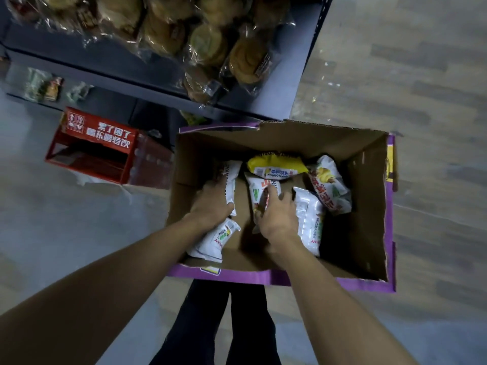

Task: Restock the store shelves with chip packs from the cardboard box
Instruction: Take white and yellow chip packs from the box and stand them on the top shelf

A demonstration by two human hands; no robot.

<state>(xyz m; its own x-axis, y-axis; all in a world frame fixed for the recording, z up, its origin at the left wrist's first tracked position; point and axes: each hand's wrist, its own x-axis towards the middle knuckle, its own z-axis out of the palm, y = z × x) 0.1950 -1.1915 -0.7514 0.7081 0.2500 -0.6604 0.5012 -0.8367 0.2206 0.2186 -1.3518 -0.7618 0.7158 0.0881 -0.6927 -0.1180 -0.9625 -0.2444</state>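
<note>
Head view: open cardboard box [369,180], purple outside, sits on the floor [434,206], which is grey on the left and wood-plank pattern on the right. It is just in front of a dark shelf unit [79,56] holding clear bags of baked rounds [210,43]. Red carton [100,148] on the floor, left of the box. Loose chip packs [332,188] lie on the box bottom. Left hand [210,204] curls around the left white pack [232,185]; right hand [276,217] grips the middle white pack [258,191]. Yellow pack [274,164] behind both. Dark-trousered legs [253,325] at the near box edge.
</note>
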